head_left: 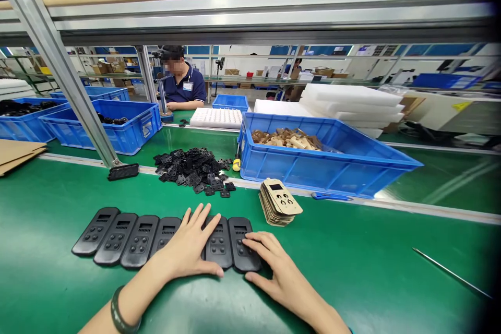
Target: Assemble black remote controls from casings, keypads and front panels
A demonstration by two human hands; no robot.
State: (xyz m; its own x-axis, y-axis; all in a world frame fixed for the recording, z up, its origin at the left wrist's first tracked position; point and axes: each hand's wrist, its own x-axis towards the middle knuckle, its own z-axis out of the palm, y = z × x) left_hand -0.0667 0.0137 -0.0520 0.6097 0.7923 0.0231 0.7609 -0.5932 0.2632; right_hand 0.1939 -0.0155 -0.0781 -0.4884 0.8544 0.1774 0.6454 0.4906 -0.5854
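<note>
Several black plastic housings point(140, 241) lie side by side in a row on the green table, each with a small window and round buttons. My left hand point(191, 250) rests over the middle of the row with its fingers spread, hiding part of the housings beneath. At the right end, my right hand point(272, 263) touches the last housing point(243, 235), its fingers apart on the top and its thumb near the lower edge. Behind the row stands a stack of beige cut plates point(282, 198). A heap of small black pieces point(191, 167) lies farther back.
A large blue bin point(313, 167) holds beige and brown parts. Beside it is a yellow-handled tool point(236, 163). Another blue bin point(105, 130) stands left, behind a metal post point(66, 68). A thin metal rod point(450, 271) lies right. One person point(183, 83) sits across the table.
</note>
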